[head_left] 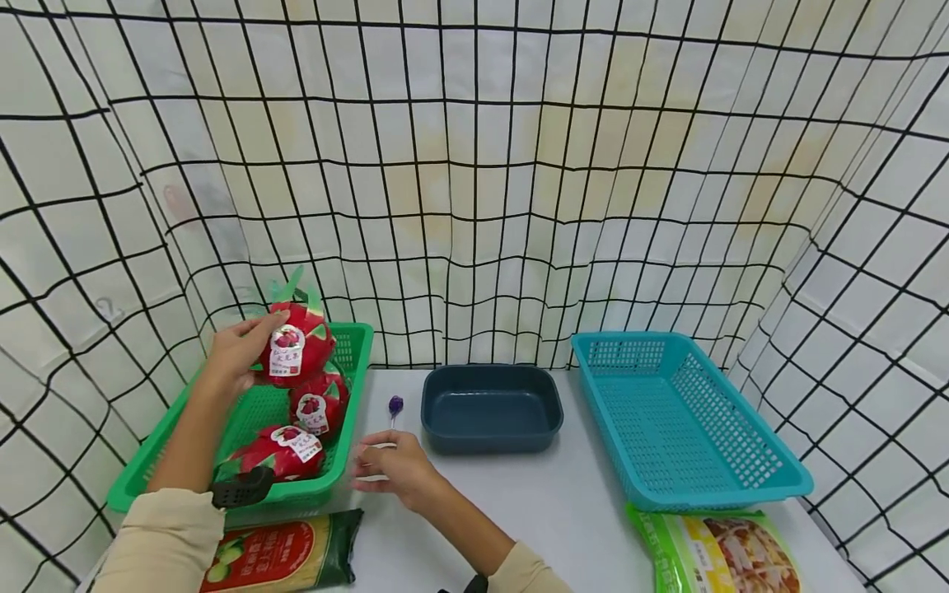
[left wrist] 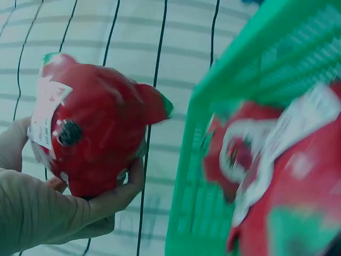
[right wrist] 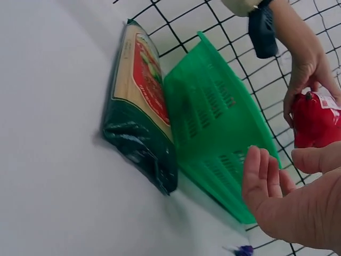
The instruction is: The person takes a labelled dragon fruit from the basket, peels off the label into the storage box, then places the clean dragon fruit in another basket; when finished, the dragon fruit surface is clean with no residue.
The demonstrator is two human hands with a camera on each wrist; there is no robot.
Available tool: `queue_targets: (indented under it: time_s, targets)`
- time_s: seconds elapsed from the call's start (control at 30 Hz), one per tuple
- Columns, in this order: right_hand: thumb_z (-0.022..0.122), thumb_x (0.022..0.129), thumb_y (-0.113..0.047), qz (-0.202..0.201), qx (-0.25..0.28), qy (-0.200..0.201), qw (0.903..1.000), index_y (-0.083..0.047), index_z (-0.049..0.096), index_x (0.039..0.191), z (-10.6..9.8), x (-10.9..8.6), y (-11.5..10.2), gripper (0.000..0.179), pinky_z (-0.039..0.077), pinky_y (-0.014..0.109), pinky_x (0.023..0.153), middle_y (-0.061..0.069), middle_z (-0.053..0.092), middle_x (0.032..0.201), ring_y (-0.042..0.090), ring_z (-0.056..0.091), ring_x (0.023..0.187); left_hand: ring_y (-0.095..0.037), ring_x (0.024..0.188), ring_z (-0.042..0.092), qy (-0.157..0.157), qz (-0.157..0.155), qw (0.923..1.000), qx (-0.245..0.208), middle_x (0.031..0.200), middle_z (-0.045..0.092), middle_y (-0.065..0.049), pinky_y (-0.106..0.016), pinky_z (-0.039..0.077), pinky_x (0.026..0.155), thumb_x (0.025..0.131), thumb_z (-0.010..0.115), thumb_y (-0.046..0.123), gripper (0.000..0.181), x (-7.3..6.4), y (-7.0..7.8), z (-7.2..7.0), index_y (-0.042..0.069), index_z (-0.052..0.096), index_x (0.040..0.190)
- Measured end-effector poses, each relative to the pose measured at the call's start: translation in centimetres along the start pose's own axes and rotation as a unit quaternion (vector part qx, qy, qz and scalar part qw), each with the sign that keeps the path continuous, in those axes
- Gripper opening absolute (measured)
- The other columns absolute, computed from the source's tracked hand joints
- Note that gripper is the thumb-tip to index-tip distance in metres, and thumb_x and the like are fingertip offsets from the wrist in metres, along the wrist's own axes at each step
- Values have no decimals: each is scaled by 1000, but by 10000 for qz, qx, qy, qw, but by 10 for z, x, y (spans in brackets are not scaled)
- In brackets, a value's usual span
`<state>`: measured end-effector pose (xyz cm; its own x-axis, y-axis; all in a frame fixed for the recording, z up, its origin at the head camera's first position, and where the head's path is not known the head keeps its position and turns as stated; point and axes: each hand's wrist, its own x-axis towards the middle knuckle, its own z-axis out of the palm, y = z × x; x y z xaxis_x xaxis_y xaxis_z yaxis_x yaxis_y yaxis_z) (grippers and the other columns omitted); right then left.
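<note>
My left hand (head_left: 236, 356) holds a red dragon fruit (head_left: 300, 333) with a white label and green leaf tips, above the far part of the green basket (head_left: 361, 362). In the left wrist view, the fingers of that hand curl under the wrapped dragon fruit (left wrist: 104, 128). Two more dragon fruits, one farther back (head_left: 320, 405) and one nearer (head_left: 285, 455), lie inside the basket. Just right of the basket, my right hand (head_left: 400, 469) is raised over the table with loose fingers and an empty palm. A purple lollipop (head_left: 395, 404) lies slightly beyond it.
A dark blue bin (head_left: 493, 443) stands at the middle of the table, with a turquoise basket (head_left: 697, 494) to its right. Packaged goods lie in front: a red, tan and green bag (head_left: 285, 556) at left, a green bag (head_left: 722, 552) at right. Black netting surrounds the table.
</note>
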<state>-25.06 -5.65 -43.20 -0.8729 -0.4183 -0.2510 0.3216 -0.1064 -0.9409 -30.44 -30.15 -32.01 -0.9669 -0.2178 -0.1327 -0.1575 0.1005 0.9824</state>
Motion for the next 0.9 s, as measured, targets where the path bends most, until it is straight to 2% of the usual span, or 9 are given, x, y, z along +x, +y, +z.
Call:
queue_targets:
  time_s: [0.1,0.17,0.23,0.33,0.43,0.57,0.67,0.77,0.9]
  targets:
    - [62,95,-15,-262,-203,7,9995,-1,61,112,-14,-5,-6,21,61,38,76,10,68,90,14,69,75,-9,88,56,-380,-108,9978,-528,113,45,3,-33,60,67,89,60,58,93,-8,0,15,12,16,157]
    - [61,96,-17,-446,-322,-4,9985,0,61,114,-24,-9,-9,25,61,37,76,9,68,90,13,69,75,-11,96,55,-574,-166,9951,-788,115,45,3,-34,59,68,90,58,58,89,-14,0,25,16,17,157]
    - [61,97,-19,-605,-414,40,9973,1,61,115,-35,-14,-13,27,61,36,76,8,68,89,12,68,75,-15,105,49,-666,-255,9928,-960,117,43,5,-33,58,69,90,58,58,89,-21,1,38,20,16,158]
    - [60,97,-21,-754,-543,211,9955,0,62,116,-52,-23,-21,28,61,35,77,8,68,91,12,68,77,-19,115,43,-692,-461,9885,-1261,120,42,5,-32,58,73,90,58,59,89,-34,2,60,18,16,157]
    - [60,98,-22,-856,-692,435,9930,-2,62,117,-69,-33,-30,28,60,35,80,8,68,94,13,67,80,-20,122,39,-717,-668,9839,-1497,124,41,4,-38,58,85,90,58,59,91,-49,2,82,16,14,157]
    - [59,98,-23,-1017,-852,681,9888,-2,62,117,-92,-46,-41,29,60,34,81,8,69,97,13,68,83,-21,129,33,-868,-696,9779,-1768,132,38,2,-47,51,99,91,59,55,85,-74,-2,107,19,16,155]
    - [59,98,-24,-1205,-949,903,9840,-2,62,117,-111,-56,-46,30,60,34,81,9,69,99,16,69,86,-25,133,30,-1062,-615,9741,-1902,140,35,-2,-50,50,99,93,59,50,78,-95,-12,125,21,21,154]
    - [58,99,-24,-1366,-1086,1267,9765,-2,62,116,-129,-65,-50,29,60,34,81,9,68,100,20,69,89,-30,134,29,-1242,-659,9702,-1975,146,31,-9,-53,50,97,96,57,47,74,-116,-28,144,20,21,154]
    - [58,99,-23,-1437,-1207,1718,9671,-3,63,115,-149,-72,-54,26,60,35,82,10,68,100,21,69,90,-37,133,28,-1238,-975,9656,-2069,148,28,-16,-60,50,93,93,61,44,78,-137,-51,167,18,20,155]
